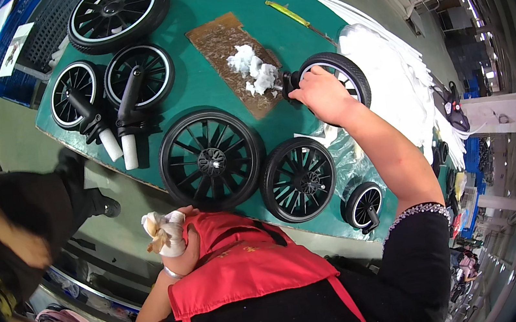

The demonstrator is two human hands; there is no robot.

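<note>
My right hand [326,96] is closed on a small black wheel with a fork [356,76] at the right of the green table. The fork's black end [289,81] points left, against white fluffy lumps [252,67] on a stained brown cardboard piece [236,80]. Low on the left, in front of the red apron, my left hand [184,257] grips a crumpled off-white cloth wad [164,232]. Between my hands, two spoked black wheels, a larger one [211,159] and a smaller one [298,180], lie near the table's close edge.
Two fork wheels [87,108] [132,99] and a big wheel [115,13] lie at the far left. A yellow cutter [287,12] lies at the back. White sheeting [384,79] covers the right side, near a small caster [363,206]. Another person's arm [3,227] shows at left.
</note>
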